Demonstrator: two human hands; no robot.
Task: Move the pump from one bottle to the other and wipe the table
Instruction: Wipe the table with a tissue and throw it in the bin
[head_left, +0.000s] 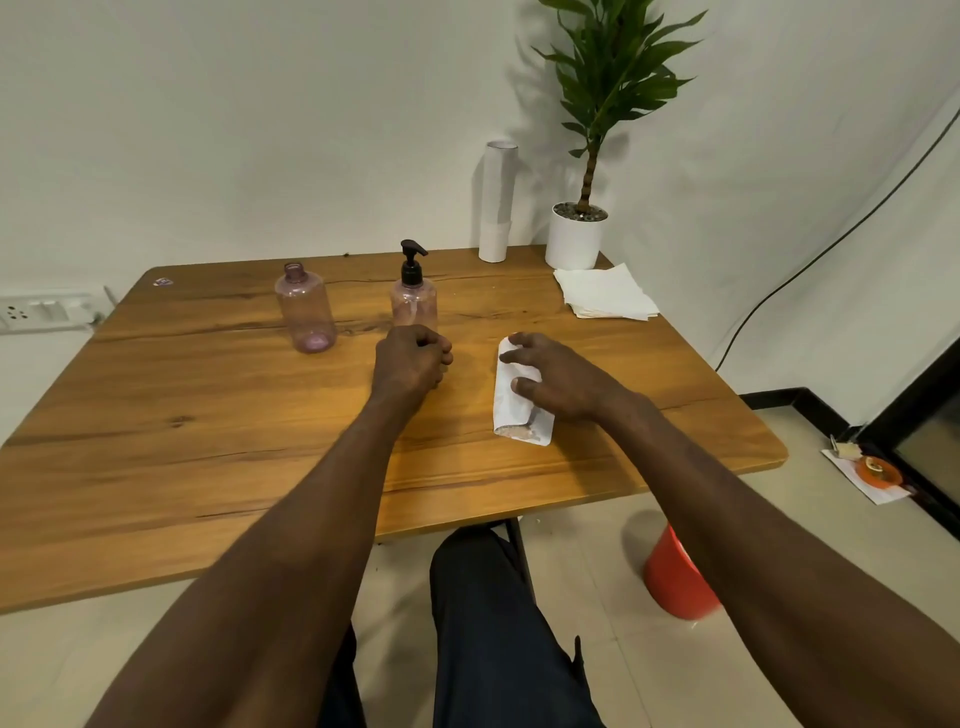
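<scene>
Bottles (305, 313) number two — one pump (412, 265); left hand (413, 361) clenched empty, right hand (556, 379) spread flat on one folded tissue (506, 405).

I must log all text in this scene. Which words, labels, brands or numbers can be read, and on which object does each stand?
No text can be read.
Small sticker on the far left corner of the table: too small and blurred to read.
Two pink bottles: no label visible.

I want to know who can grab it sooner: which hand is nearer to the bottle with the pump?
Left. The left hand, loosely curled, is just in front of the bottle with the pump. The right hand lies farther right, on a folded tissue.
</scene>
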